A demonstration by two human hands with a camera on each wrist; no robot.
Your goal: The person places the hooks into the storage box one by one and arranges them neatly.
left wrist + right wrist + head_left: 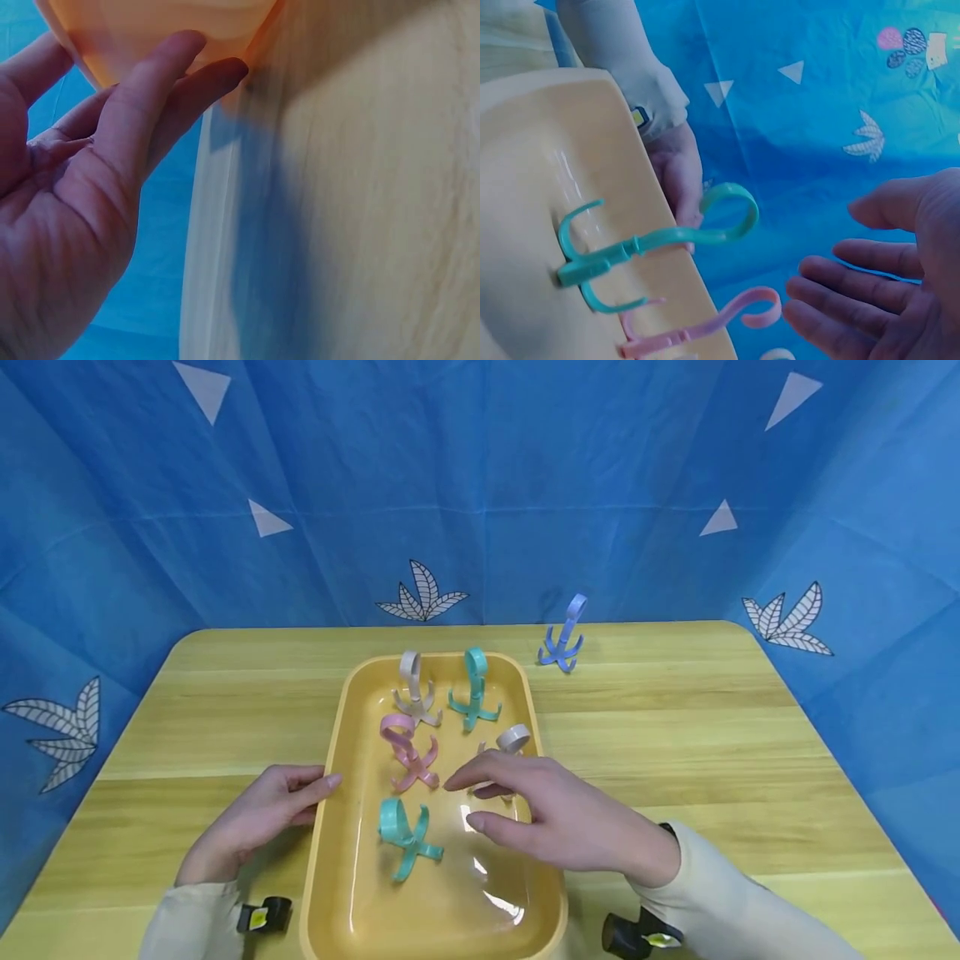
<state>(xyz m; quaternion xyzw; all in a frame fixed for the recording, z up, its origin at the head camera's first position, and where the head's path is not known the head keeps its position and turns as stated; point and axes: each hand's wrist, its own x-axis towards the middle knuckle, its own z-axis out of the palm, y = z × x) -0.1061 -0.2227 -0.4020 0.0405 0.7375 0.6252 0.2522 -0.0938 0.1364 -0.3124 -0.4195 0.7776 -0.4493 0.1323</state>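
My left hand pinches the left rim of a yellow tray, thumb over the edge and fingers along its outer side. Over the right part of the tray hovers my right hand, its fingers relaxed and holding nothing. Below it, a grey claw hook is partly hidden. Inside the tray also stand a pink claw hook, a near green claw hook, a far green claw hook and another grey claw hook. Each has a curved top and several upturned prongs.
A blue claw hook stands on the wooden table behind the tray's right corner, near the back edge. A blue patterned cloth hangs behind the table and along its sides.
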